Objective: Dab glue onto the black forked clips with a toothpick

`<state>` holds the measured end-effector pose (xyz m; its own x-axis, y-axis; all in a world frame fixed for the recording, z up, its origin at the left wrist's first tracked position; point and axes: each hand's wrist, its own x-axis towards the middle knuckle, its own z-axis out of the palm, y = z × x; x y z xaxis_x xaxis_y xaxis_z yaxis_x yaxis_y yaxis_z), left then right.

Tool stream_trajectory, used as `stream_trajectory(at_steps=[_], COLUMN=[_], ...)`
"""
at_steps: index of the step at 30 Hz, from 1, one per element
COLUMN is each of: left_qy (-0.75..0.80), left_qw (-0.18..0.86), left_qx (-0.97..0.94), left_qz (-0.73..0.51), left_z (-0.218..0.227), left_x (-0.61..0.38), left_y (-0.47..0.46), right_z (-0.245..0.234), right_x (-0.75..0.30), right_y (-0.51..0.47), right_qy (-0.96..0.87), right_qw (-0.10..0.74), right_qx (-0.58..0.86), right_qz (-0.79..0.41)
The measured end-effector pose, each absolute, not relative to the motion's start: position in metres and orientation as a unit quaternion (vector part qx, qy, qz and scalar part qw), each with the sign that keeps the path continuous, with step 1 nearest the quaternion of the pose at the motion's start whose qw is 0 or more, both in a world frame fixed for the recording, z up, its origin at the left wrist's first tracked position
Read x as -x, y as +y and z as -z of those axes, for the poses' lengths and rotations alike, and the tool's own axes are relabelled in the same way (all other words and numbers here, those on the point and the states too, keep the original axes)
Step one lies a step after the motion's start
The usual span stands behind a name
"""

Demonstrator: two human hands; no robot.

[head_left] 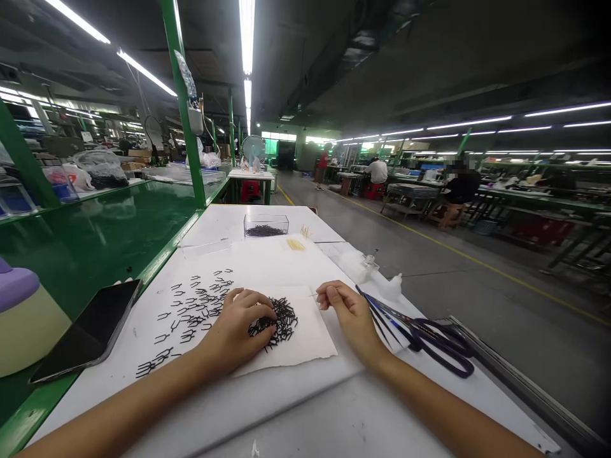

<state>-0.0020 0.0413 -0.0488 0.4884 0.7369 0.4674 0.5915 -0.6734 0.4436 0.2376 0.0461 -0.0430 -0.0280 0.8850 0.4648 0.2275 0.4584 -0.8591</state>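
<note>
My left hand (245, 321) rests at the left edge of a pile of small black forked parts (285, 321). Its fingers are bent, with thumb and forefinger apart and touching the pile. The pile lies on a sheet of white paper (305, 353). To the left, more of the black forked parts (188, 334) are spread loosely over the white tabletop. My right hand (346, 312) pinches a thin, light-coloured stick (311, 295) whose tip points left toward the pile; its exact kind is hard to make out.
Scissors (429, 337) and tweezers (382, 318) lie right of my right hand. A clear box of black parts (266, 227) stands beyond, near some pale thin sticks (296, 244). A phone (90, 327) lies left, near a purple-topped container (23, 318). Seated people (377, 170) are farther off.
</note>
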Motion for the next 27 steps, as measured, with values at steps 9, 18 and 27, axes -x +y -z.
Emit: stream_trajectory(at_steps=[9,18,27], left_qy=[0.381,0.382,0.384], left_qw=[0.119,0.136,0.14], left_qx=[-0.856,-0.851,-0.847], left_qz=[-0.329,-0.334,-0.34], left_z=[0.0527,0.0553,0.056], left_x=[0.0026,0.0026,0.0014], left_y=[0.0427,0.0448,0.0432], right_z=[0.0457,0.0456,0.0422], right_x=[-0.238,-0.2364,-0.234], right_y=[0.0468,0.0465,0.0427], right_qy=[-0.653,-0.645,-0.64], right_qw=[0.55,0.553,0.546], right_qx=[0.425,0.426,0.432], right_qz=[-0.301,-0.309,-0.326])
